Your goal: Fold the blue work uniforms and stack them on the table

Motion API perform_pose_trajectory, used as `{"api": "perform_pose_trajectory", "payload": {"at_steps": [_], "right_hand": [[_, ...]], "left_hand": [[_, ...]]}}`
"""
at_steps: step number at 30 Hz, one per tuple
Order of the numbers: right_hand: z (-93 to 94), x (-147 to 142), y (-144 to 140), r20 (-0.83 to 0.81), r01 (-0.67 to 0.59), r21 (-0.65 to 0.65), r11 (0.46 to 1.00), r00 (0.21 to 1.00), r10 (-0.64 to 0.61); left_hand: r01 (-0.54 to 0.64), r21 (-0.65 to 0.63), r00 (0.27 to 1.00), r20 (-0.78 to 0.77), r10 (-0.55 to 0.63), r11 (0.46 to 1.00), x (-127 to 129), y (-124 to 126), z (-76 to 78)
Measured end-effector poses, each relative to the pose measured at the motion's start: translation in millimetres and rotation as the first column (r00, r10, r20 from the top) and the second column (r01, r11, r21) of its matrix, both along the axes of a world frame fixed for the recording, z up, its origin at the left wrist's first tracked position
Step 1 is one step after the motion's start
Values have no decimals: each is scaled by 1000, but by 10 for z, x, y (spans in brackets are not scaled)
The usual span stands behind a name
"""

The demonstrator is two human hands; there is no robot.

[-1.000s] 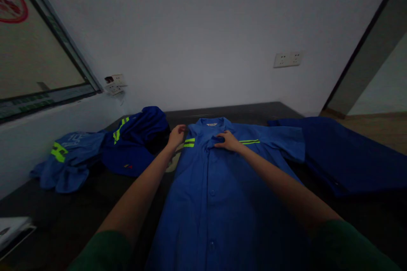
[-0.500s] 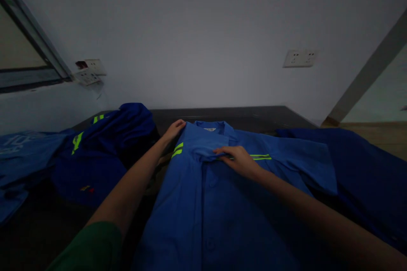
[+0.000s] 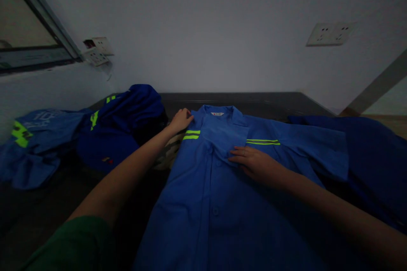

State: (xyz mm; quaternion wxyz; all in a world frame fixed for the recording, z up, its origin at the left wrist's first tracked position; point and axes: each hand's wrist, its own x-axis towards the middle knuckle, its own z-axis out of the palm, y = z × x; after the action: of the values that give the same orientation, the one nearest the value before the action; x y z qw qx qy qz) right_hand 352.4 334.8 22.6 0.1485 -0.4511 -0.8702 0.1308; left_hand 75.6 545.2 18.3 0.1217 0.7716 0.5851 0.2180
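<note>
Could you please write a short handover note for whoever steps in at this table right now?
Left hand: at the blue shirt's left shoulder edge, by the collar; grip unclear.
Right hand: open, flat on the chest just below the yellow-green stripes.
Shirt lies face up, buttoned, spread on the dark table.
Crumpled blue garments are piled to the left; a darker garment lies to the right.
Done: shirt laid out. Not yet folded.

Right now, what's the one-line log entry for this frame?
left hand: gripping shirt shoulder edge | right hand: flat on shirt chest | shirt: buttoned, spread on table | heap of clothes: left
</note>
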Motion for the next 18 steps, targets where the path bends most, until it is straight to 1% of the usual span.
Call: {"api": "perform_pose_trajectory", "payload": {"at_steps": [2, 3, 4, 6, 9, 12, 14, 16, 17, 18], "right_hand": [[22, -45, 11, 5, 8, 31, 999, 1000, -8], [25, -72, 23, 7, 7, 36, 999, 1000, -8], [23, -103, 41, 10, 6, 34, 999, 1000, -6], [21, -173, 91, 17, 12, 16, 1000, 1000, -12], [77, -303, 212, 55, 83, -30, 996, 995, -81], [219, -480, 390, 182, 212, -57, 976, 963, -199], [315, -619, 531, 245, 276, -29, 961, 934, -261], [380, -760, 673, 254, 302, 14, 953, 921, -296], [398, -827, 740, 245, 312, 35, 950, 918, -310], [410, -891, 802, 232, 322, 52, 945, 917, -325]], "left_hand": [[42, -176, 999, -23, -46, 983, -105, -278, 53], [60, -223, 997, -35, -69, 973, -164, -426, 82], [74, -234, 995, -48, -88, 969, -224, -579, 115], [97, -173, 992, -56, -109, 980, -335, -910, 200], [124, -70, 992, 16, -123, 990, -449, -1506, 384], [169, -36, 980, 108, -164, 985, -536, -2232, 586], [177, -14, 975, 136, -174, 984, -623, -2746, 678], [137, -19, 980, 150, -133, 990, -751, -3248, 700], [86, -29, 984, 160, -80, 996, -824, -3488, 681], [10, -43, 986, 167, -3, 999, -897, -3716, 643]]}}
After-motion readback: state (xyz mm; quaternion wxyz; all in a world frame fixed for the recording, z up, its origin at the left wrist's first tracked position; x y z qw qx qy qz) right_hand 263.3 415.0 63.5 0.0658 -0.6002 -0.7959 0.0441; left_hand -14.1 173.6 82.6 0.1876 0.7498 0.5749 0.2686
